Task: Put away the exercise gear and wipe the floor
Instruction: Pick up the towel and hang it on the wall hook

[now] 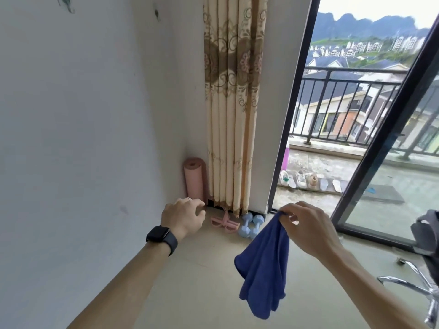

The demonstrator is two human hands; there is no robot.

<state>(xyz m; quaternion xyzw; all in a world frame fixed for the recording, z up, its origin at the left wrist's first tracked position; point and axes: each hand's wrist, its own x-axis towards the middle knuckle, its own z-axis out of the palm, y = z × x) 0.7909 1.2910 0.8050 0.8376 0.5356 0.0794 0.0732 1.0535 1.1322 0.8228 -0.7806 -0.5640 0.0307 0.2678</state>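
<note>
Exercise gear sits in the room's corner. One pink yoga mat (195,179), rolled, stands upright against the white wall (83,115). One pink pedal puller (225,223) lies on the floor (190,293) below the curtain (234,103), with two light-blue dumbbells (250,225) lying side by side just beside it. One blue cloth (262,276) hangs in the air from the right hand (306,230), whose fingertips pinch its top corner. The left hand (184,218) reaches out toward the corner, its fingers loosely curled and holding nothing. It wears a ring (188,198), with a black watch (162,239) on the wrist. The floor is pale tile. At the right, a dark-framed glass door (389,186) shows a balcony with a black railing (344,103) and a few shoes (299,179). A chrome chair base (408,283) stands at the far right.
</note>
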